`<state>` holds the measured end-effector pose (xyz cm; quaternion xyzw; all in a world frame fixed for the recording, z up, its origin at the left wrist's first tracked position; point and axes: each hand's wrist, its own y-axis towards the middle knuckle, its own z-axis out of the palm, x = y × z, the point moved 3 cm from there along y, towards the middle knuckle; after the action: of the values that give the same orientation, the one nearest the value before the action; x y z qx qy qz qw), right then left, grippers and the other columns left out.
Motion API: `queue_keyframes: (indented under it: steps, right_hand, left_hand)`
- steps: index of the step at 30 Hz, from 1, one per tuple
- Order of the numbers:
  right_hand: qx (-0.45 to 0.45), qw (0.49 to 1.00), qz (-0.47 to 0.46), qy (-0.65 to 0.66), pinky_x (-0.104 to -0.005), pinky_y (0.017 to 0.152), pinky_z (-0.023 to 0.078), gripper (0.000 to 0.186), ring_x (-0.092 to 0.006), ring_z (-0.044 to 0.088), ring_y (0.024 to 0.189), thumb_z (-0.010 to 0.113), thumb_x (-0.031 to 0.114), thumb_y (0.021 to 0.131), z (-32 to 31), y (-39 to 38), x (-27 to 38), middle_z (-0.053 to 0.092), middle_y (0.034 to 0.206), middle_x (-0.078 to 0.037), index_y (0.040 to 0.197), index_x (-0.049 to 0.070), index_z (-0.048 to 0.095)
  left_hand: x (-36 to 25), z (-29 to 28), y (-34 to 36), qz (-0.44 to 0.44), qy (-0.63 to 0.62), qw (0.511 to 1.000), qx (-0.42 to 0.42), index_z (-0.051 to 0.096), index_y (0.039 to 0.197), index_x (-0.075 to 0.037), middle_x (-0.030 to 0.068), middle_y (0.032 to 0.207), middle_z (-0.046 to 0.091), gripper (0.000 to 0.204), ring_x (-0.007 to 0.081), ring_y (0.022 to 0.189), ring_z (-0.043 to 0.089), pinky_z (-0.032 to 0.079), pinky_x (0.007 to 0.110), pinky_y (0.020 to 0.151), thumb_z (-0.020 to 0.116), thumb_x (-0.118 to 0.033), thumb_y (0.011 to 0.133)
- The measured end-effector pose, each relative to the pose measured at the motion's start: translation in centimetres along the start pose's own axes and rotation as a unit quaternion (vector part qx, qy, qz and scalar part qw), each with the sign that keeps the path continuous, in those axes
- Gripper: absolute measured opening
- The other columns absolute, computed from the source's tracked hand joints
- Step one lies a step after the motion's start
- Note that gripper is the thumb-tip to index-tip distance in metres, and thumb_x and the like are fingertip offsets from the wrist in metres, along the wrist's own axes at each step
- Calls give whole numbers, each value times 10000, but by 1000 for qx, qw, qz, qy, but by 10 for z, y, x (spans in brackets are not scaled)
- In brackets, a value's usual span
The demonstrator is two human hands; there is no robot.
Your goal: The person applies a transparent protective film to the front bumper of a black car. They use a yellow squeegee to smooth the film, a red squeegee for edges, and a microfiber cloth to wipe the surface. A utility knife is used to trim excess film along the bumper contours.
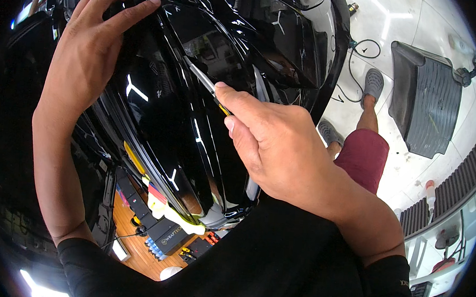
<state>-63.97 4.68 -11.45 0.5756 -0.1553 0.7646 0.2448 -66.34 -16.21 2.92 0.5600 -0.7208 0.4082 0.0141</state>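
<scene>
My right hand grips a slim snap-off knife with a silver blade guide and some yellow on its body. The thumb lies along the knife, and its tip meets a narrow seam in the glossy black car bodywork. Whether the blade cuts into anything is too small to tell. Up at the left, my left hand rests on the bodywork's upper edge with thumb and fingers apart, holding nothing; some fingertips are hidden over the edge. A yellow flat tool, perhaps a squeegee, lies along the panel's lower left edge.
A pale yellow-green cloth sits by the panel's lower end. Beyond it, a wooden surface carries boxes and small tools. To the right, a black ribbed mat and a dark cable lie on white tiles, near feet in grey clogs.
</scene>
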Motion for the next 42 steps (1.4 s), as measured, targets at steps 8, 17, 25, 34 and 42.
queue_keyframes:
  steps: [8,17,25,34,42]
  right_hand:
    - [-29,999,10,18,-358,595,523,373,-304,671,669,610,-9,925,13,-12,-3,655,872,-196,1287,-74,551]
    - [-60,998,-30,-16,-348,626,546,360,-318,707,737,608,-7,924,22,-15,-2,670,929,-221,1269,-91,549]
    - [-98,995,-35,-3,-341,582,522,350,-288,693,671,612,-9,924,33,-26,-5,660,872,-205,1264,-75,563]
    - [-133,990,-41,-2,-335,548,505,367,-274,672,614,623,-11,915,50,-37,-11,647,802,-174,1272,-59,553]
    - [-157,987,-44,-10,-356,546,505,343,-293,671,607,615,19,929,60,-46,-14,650,795,-179,1263,-37,558]
  left_hand:
    - [-2,-4,1,1,13,1000,0,622,1361,-222,131,1320,558,516,317,1233,552,474,444,1041,481,34,935]
    - [-7,7,-17,-34,-8,998,-43,612,1370,-259,85,1420,534,464,308,1309,522,457,449,1089,451,-39,994]
    - [-10,15,-28,-44,-26,996,-68,618,1362,-236,76,1468,516,421,291,1364,490,441,440,1113,453,-70,1013]
    - [-22,32,-49,-42,-87,986,-135,595,1385,-171,80,1510,478,368,261,1458,361,346,442,1180,446,-154,1050]
    - [-22,39,-47,-54,-130,973,-182,604,1378,-166,80,1511,481,361,256,1457,366,322,423,1192,448,-186,1053]
